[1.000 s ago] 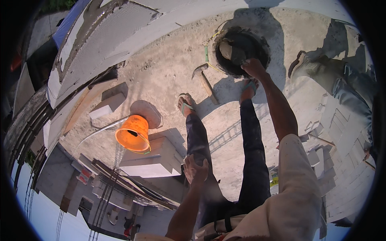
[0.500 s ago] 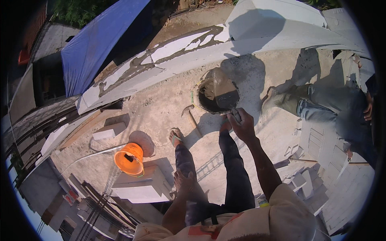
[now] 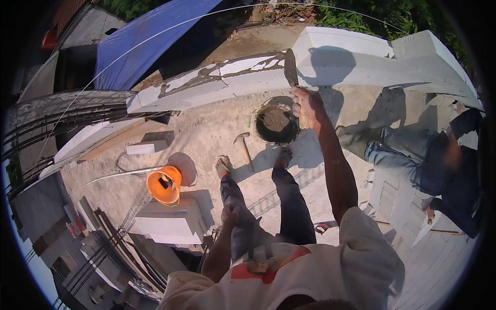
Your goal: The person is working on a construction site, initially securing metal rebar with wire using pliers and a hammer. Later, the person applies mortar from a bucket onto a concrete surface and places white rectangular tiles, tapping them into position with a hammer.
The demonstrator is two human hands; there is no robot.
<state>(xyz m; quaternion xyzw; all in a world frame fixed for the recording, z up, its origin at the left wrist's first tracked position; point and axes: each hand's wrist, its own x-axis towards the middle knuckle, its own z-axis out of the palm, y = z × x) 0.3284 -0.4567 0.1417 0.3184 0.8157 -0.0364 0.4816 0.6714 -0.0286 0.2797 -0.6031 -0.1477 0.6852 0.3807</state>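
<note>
- The pale concrete floor [image 3: 206, 126] is carrying most of the things and meeting the white block wall [image 3: 232, 87] along its far edge.
- That wall is bearing grey mortar [image 3: 206, 76] along its top, up to where a higher block is rising at right.
- A blue tarp [image 3: 139, 49] is sloping beyond the wall's left part.
- A co-worker in jeans [image 3: 395, 159] is occupying the floor's right edge.
- A large white block [image 3: 170, 228] is lying toward the floor's near left corner.
- An orange bucket [image 3: 173, 175] is standing just beyond that block's far edge, something dark showing inside.
- A dark mortar bucket [image 3: 281, 138] is sitting near the floor's far edge, close to the wall, holding grey mortar.
- A hammer [image 3: 246, 151] is lying just left of it.
- A mortar-coated trowel [image 3: 291, 72] is reaching the wall's mortared top at its right end.
- The right hand [image 3: 310, 106] is gripping the trowel's handle.
- The left hand [image 3: 231, 213] is resting on the left leg; whether it is released or clenched, I cannot tell.
</note>
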